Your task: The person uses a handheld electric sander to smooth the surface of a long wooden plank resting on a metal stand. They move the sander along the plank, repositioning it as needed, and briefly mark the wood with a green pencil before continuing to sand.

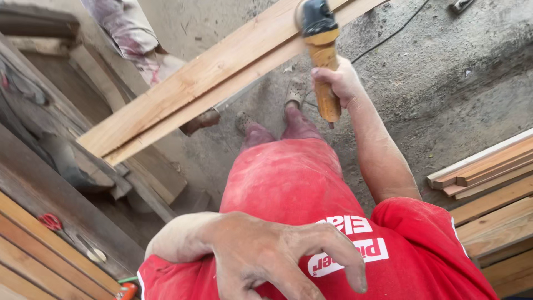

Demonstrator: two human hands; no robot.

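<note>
One hand holds a power tool on two long boards.

The right hand (338,83) is wrapped tight around the orange handle of one power tool (320,50). The tool's dark head touches two long wooden boards (205,83) near their upper end. The left hand (272,255) rests open on the red shirt (400,255), holding nothing.

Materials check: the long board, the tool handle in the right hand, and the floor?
Long board: bare, unfinished softwood by its look, pale, with straight grain lines and no paint. Tool handle in the right hand: orange-yellow, smooth, probably moulded plastic; the black head looks like plastic or rubber, hard to tell. Floor: rough grey concrete, dusty and pitted. The left hand rests empty, dust-coated.
</note>
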